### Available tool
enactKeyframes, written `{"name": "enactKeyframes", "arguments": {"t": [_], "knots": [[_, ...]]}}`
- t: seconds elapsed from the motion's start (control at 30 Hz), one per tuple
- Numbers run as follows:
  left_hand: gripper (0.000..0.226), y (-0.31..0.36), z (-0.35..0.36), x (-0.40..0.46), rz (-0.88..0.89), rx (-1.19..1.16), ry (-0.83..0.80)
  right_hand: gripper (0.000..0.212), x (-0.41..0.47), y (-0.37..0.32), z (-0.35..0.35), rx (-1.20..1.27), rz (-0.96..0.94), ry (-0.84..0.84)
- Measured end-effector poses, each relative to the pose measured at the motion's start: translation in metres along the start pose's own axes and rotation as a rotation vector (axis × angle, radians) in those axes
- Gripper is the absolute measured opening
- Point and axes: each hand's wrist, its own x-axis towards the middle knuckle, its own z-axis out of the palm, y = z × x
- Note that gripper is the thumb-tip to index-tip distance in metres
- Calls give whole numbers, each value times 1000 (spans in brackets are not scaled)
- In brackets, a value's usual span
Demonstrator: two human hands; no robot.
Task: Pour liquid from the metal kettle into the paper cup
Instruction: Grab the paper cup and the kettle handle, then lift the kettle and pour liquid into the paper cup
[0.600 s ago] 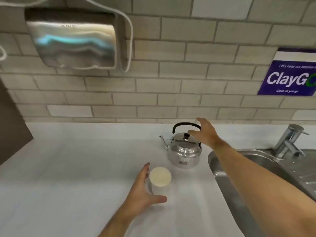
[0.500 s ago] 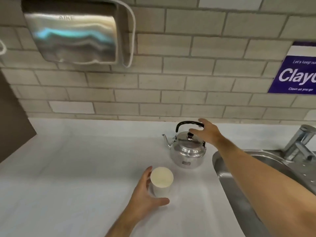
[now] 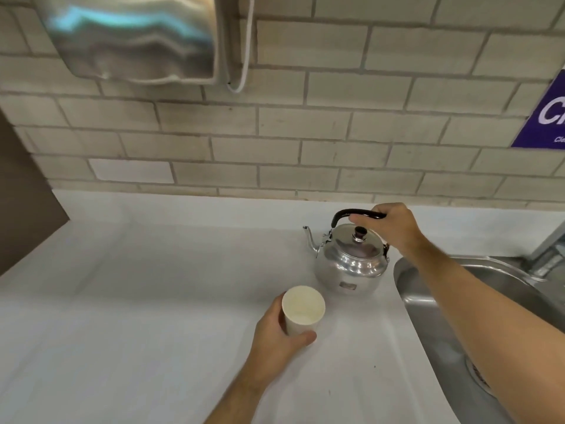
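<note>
A shiny metal kettle [image 3: 351, 264] with a black arched handle and a black lid knob stands upright on the white counter [image 3: 153, 301], its spout pointing left. My right hand [image 3: 394, 224] is closed around the right part of the handle. In front of the kettle, slightly left, stands a white paper cup [image 3: 302, 310], open side up and looking empty. My left hand [image 3: 275, 335] wraps around the cup's left and near side, thumb across the front.
A steel sink [image 3: 428, 301] lies right of the kettle, its tap [image 3: 547, 255] at the right edge. A tiled wall rises behind the counter, with a steel hand dryer [image 3: 131, 38] top left and a purple sign [image 3: 547, 117] at right. A dark panel [image 3: 21, 203] borders the left.
My right hand came down from above the lid and closed on the kettle handle. My left hand tightened around the paper cup. The view shifted left and down.
</note>
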Motion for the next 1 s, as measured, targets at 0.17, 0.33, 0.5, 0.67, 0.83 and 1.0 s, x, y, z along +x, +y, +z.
{"name": "enactKeyframes", "arguments": {"t": [0.17, 0.33, 0.5, 0.67, 0.83, 1.0], "knots": [[68, -2, 3, 3, 7, 0, 22, 49, -25, -22, -28, 43, -61, -22], [67, -3, 0, 1, 13, 20, 43, 54, -52, -44, -56, 8, -125, -70], [70, -3, -4, 0, 17, 19, 42, 46, -73, -55, -66, -119, -146, -146], [65, -3, -7, -1, 29, 36, 33, 49, -90, -58, -62, -240, -170, -203], [64, -5, -7, -1, 42, 21, 24, 48, -97, -66, -55, -348, -196, -231], [64, -7, -6, 0, 47, 5, 9, 47, -98, -75, -50, -368, -236, -274]]}}
